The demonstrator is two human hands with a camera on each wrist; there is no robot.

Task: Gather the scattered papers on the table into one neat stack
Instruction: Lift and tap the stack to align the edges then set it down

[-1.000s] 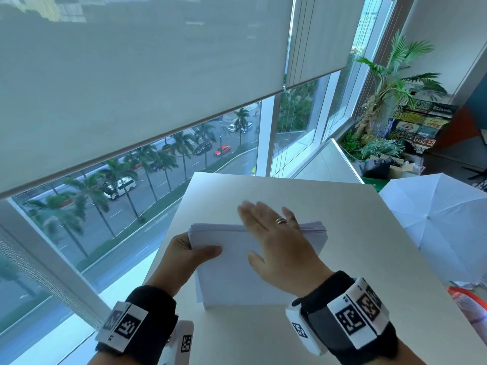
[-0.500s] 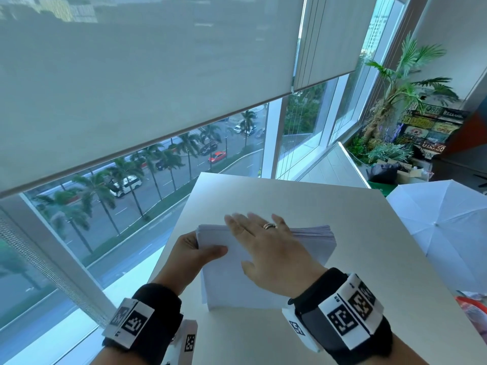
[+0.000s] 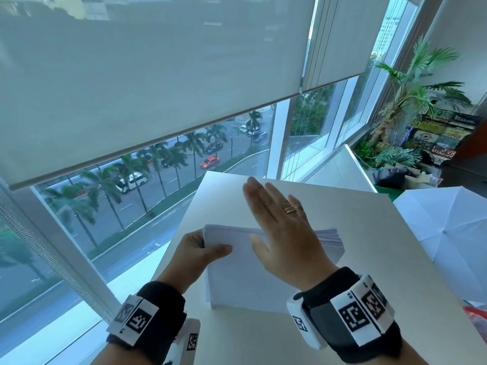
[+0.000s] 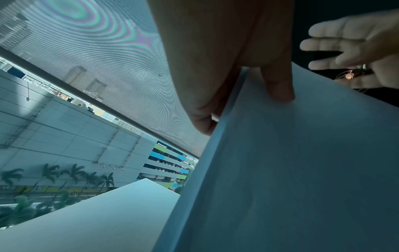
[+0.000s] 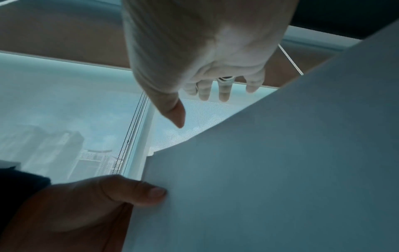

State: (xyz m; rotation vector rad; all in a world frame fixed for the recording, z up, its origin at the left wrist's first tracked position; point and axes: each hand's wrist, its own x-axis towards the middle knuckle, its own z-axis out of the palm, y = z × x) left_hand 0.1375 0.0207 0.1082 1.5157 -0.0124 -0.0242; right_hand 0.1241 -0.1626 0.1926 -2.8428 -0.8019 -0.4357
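A thick stack of white paper (image 3: 237,280) stands tilted on the white table (image 3: 382,259), its top edge raised. My left hand (image 3: 200,250) grips the stack's upper left corner, thumb on the front sheet (image 4: 278,88) and fingers behind. My right hand (image 3: 279,222) hovers flat over the stack's top edge, fingers straight and spread, a ring on one finger; it holds nothing. In the right wrist view the right hand (image 5: 207,81) shows apart from the paper (image 5: 280,170), with the left thumb (image 5: 138,192) pressed on the sheet. The stack's right side fans slightly (image 3: 332,241).
A large window with a lowered roller blind (image 3: 147,83) runs along the table's left and far edges. A white umbrella (image 3: 448,227) lies off the table's right side. A potted palm (image 3: 413,96) and boxes stand in the far right corner.
My right hand has lifted off the front sheet and moved up and away, above the stack's top edge. The left hand keeps its grip on the corner.
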